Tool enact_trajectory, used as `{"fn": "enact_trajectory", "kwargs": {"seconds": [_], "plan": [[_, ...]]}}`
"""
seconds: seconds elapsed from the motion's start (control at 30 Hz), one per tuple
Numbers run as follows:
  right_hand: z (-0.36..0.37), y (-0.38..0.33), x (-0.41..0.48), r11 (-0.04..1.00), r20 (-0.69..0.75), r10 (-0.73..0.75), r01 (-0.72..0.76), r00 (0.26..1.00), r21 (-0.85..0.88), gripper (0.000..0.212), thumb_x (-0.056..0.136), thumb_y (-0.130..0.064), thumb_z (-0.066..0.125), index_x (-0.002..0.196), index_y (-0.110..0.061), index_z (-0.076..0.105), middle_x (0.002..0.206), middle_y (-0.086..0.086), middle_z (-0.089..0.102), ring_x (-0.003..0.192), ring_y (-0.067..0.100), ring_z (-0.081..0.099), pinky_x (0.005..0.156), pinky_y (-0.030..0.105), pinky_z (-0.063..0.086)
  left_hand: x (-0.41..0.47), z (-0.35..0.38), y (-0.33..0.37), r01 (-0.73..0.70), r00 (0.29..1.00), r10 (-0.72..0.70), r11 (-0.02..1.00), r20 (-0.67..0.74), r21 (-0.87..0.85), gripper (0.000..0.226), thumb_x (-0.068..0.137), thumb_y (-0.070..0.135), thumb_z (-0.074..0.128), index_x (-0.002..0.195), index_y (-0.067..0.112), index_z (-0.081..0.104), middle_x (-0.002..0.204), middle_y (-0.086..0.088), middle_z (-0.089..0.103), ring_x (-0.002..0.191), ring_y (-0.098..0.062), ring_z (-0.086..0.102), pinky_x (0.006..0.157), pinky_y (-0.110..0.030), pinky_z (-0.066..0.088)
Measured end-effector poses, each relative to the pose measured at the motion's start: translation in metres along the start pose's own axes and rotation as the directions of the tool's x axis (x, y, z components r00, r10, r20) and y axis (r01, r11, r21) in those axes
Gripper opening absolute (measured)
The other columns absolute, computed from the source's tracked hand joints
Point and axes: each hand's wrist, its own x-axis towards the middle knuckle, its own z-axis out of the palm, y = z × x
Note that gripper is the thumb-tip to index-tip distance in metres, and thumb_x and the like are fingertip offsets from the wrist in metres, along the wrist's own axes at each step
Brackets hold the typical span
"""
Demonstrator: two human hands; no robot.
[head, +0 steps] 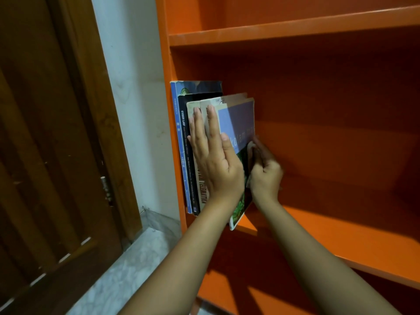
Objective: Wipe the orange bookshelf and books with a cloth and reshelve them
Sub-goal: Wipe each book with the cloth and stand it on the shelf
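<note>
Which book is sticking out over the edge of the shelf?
The purple-and-green book on the right end. Its bottom corner hangs past the shelf edge; the others stand further in.

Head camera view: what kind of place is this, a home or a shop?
Most likely a room in a home, though I cannot be sure. An orange bookshelf holding a few books stands beside a white wall, a brown wooden door and a marble-patterned floor.
</note>
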Motion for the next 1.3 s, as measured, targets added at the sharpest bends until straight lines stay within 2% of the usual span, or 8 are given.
{"fn": "enact_trajectory", "kwargs": {"seconds": [0.17,0.3,0.47,0.67,0.8,1.03,1.17,1.3], "plan": [[-0.011,-0.023,-0.006,1.000,-0.018,0.012,-0.011,1.000,0.028,0.030,0.095,-0.004,0.050,0.122,-0.011,0.062,0.098,-0.023,0.061,0.102,-0.003,0.055,0.076,0.020,0.048,0.000,-0.013,0.001,-0.025,0.995,0.021,0.999,0.102,0.035,0.049,0.101,0.015,0.034,0.147,0.014,0.019,0.153,0.004,0.013,0.146,-0.018,0.009,0.118,-0.045,0.018],[-0.022,-0.041,-0.020,0.999,0.038,0.042,-0.043,0.998,0.024,0.029,0.095,-0.007,0.051,0.121,-0.011,0.063,0.113,-0.008,0.063,0.108,0.000,0.058,0.094,0.022,0.048,0.005,-0.030,0.008,0.010,0.978,-0.034,0.993,0.207,0.115,0.051,0.100,0.018,0.037,0.148,0.020,0.019,0.156,0.001,0.017,0.146,-0.016,0.008,0.119,-0.036,0.013],[-0.046,-0.073,-0.058,0.993,0.089,0.109,-0.113,0.990,0.044,0.029,0.097,-0.007,0.048,0.123,-0.012,0.061,0.116,-0.008,0.060,0.107,-0.005,0.055,0.091,0.011,0.046,0.013,-0.060,0.028,0.059,0.908,-0.130,0.981,0.397,0.187,0.058,0.097,0.012,0.043,0.149,0.021,0.019,0.157,-0.001,0.015,0.145,-0.016,0.008,0.114,-0.023,0.010],[-0.058,-0.094,-0.141,0.972,0.153,0.208,-0.222,0.966,0.082,0.029,0.096,-0.003,0.047,0.118,-0.015,0.061,0.115,0.009,0.066,0.107,0.015,0.063,0.093,0.027,0.050,-0.007,-0.124,0.034,0.140,0.802,-0.267,0.954,0.534,0.267,0.052,0.097,0.014,0.044,0.147,0.018,0.029,0.153,-0.004,0.025,0.142,-0.017,0.020,0.112,-0.025,0.019],[-0.050,-0.082,-0.214,0.952,0.236,0.284,-0.302,0.929,0.042,0.031,0.094,0.001,0.049,0.116,-0.016,0.062,0.113,-0.001,0.065,0.100,-0.002,0.061,0.089,0.015,0.045,-0.059,-0.191,0.001,0.190,0.749,-0.395,0.897,0.532,0.398,0.045,0.096,0.013,0.045,0.141,0.014,0.039,0.144,-0.006,0.040,0.135,-0.018,0.034,0.109,-0.024,0.024],[-0.018,-0.003,-0.333,0.831,0.389,0.551,-0.528,0.738,-0.176,0.029,0.096,-0.005,0.049,0.116,-0.020,0.064,0.116,-0.002,0.064,0.106,0.005,0.059,0.094,0.013,0.042,-0.189,-0.307,-0.089,0.390,0.465,-0.762,0.634,0.451,0.668,0.040,0.097,0.010,0.044,0.137,0.007,0.043,0.142,-0.012,0.043,0.134,-0.024,0.036,0.107,-0.024,0.024],[-0.003,0.053,-0.366,0.802,0.397,0.598,-0.507,0.696,-0.317,0.030,0.095,-0.003,0.049,0.118,-0.014,0.066,0.117,0.001,0.066,0.110,0.009,0.059,0.091,0.006,0.040,-0.253,-0.339,-0.137,0.501,0.298,-0.902,0.427,0.313,0.753,0.039,0.096,0.007,0.045,0.135,0.002,0.044,0.138,-0.018,0.045,0.131,-0.031,0.039,0.104,-0.027,0.027],[0.013,0.108,-0.390,0.790,0.426,0.604,-0.436,0.674,-0.430,0.032,0.094,-0.001,0.050,0.121,-0.010,0.063,0.121,0.006,0.064,0.113,0.015,0.057,0.098,0.018,0.040,-0.304,-0.348,-0.181,0.490,0.163,-0.946,0.324,0.280,0.809,0.039,0.096,0.002,0.041,0.135,-0.001,0.041,0.137,-0.022,0.043,0.127,-0.032,0.042,0.099,-0.027,0.029]]}}
